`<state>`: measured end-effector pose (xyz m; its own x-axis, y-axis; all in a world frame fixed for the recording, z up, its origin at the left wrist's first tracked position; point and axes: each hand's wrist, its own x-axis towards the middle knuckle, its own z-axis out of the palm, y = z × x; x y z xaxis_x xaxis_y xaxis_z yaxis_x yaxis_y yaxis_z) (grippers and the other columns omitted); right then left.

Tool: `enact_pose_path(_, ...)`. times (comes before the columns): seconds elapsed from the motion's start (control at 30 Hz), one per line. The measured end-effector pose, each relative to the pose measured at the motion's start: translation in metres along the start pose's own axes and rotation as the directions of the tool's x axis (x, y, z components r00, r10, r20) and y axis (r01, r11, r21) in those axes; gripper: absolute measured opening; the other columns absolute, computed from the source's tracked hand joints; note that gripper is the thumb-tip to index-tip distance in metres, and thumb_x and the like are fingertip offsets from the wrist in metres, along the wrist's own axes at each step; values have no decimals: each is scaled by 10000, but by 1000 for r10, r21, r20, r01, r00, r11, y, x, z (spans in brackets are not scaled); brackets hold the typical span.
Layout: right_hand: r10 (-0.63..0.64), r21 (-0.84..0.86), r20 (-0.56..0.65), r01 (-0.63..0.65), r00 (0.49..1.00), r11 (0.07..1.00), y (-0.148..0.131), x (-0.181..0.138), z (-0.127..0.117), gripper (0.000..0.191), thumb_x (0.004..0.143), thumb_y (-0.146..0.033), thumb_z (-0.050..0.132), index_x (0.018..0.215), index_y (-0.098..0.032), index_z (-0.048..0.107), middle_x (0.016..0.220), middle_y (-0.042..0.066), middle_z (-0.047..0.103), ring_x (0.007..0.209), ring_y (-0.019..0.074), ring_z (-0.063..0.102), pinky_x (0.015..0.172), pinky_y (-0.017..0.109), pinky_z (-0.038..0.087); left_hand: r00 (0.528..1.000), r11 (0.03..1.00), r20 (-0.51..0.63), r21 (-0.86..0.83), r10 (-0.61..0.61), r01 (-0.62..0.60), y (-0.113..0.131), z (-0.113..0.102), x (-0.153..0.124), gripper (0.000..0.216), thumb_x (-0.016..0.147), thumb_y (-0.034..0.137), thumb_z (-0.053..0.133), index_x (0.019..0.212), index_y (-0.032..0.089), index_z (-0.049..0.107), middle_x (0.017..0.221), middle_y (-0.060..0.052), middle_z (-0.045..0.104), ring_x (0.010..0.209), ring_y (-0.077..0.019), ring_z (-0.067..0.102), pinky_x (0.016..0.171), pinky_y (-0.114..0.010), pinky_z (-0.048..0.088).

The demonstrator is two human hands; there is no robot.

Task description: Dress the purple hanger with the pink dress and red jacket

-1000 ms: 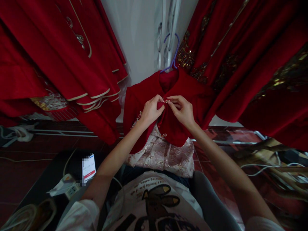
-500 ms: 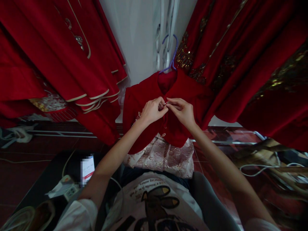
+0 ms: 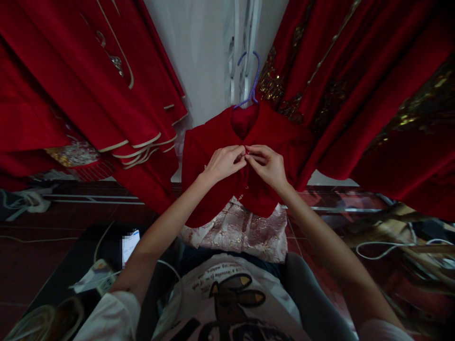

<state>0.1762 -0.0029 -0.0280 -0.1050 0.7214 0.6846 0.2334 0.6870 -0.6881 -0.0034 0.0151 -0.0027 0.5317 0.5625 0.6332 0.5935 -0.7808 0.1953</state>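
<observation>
A short red jacket (image 3: 209, 194) hangs on a purple hanger (image 3: 256, 78) in front of me, over pale pink cloth with a shiny pattern (image 3: 249, 232). My left hand (image 3: 227, 162) is closed at the jacket's front opening, with its fingertips pinching the edge. Opposite it, my right hand (image 3: 266, 163) pinches the other edge with thumb and forefinger. The fingertips nearly meet over a small fastening, mostly covered by the fingers. Lower on the front hangs a small beaded ornament (image 3: 241, 196).
Red garments (image 3: 142, 104) with pale piping hang at the left. More red garments (image 3: 341, 109) with gold sequins hang at the right. A lit phone (image 3: 131, 245) and a power strip (image 3: 104, 282) lie on a dark surface at lower left. White cord (image 3: 377, 251) lies at the right.
Both hands stay at the jacket's front. My left fingers have turned slightly and closed nearer the fastening, where a bit of red now shows between the fingertips.
</observation>
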Motion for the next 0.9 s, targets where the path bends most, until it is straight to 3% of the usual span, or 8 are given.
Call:
enact_pose_path(0.1,-30,-44,27,31,999,999,4,3,0,235,847,-212,614,1075,-201,665,1116,57,621,1026,174,651,919,353,596,996,992,51,105,71,-76,0,-1,3,99,891,228,549,864,173,626,807,-28,664,765,-158,625,664,-243,456)
enact_pose_path(0.17,-42,-84,-3,41,999,996,7,5,6,237,829,-179,590,1063,-208,614,1094,54,592,1038,174,624,914,355,589,996,989,66,130,56,-64,3,1,4,117,902,224,541,909,173,645,852,-47,688,823,-178,650,689,-255,480)
enact_pose_path(0.27,-38,-77,-138,27,990,997,10,1,24,313,824,-158,549,1124,-233,499,1223,78,496,1135,182,560,970,381,548,995,995,2,5,-102,102,12,9,-2,172,905,188,534,1030,180,652,960,-63,725,846,-176,685,741,-265,522)
enact_pose_path(0.4,13,9,-302,-11,953,1000,12,-30,51,364,863,-163,484,1191,-264,361,1415,109,321,1256,188,481,1054,426,471,937,901,-107,-328,-334,284,20,22,-26,213,948,227,494,1097,204,645,1021,-57,742,838,-147,712,779,-252,557)
enact_pose_path(0.53,135,-46,-250,-151,959,987,19,-70,58,443,830,-222,597,1188,-247,339,1280,119,436,1117,201,547,939,407,515,832,776,-174,-499,-527,387,13,22,-54,213,959,328,493,1039,216,655,907,-32,743,712,-112,697,656,-202,549)
enact_pose_path(0.63,235,-28,-133,-241,963,970,24,-86,47,397,849,-260,597,1164,-243,357,1070,67,557,955,180,597,818,355,531,747,740,-253,-513,-615,436,0,17,-70,201,940,331,509,983,209,663,854,-21,725,661,-95,667,620,-184,530)
enact_pose_path(0.7,244,-34,-126,-250,962,968,23,-87,32,333,858,-267,596,1125,-241,399,958,28,583,883,163,605,782,327,518,710,751,-300,-450,-637,483,-11,14,-79,178,917,317,533,957,208,668,875,-26,715,677,-97,651,604,-180,515)
enact_pose_path(0.9,236,-88,-247,-264,940,960,-6,-60,-39,288,787,-312,706,975,-232,503,871,-2,593,792,134,597,686,264,493,735,771,-241,-266,-634,578,-31,14,-101,193,803,275,646,973,201,593,933,-31,662,712,-114,626,594,-202,507)
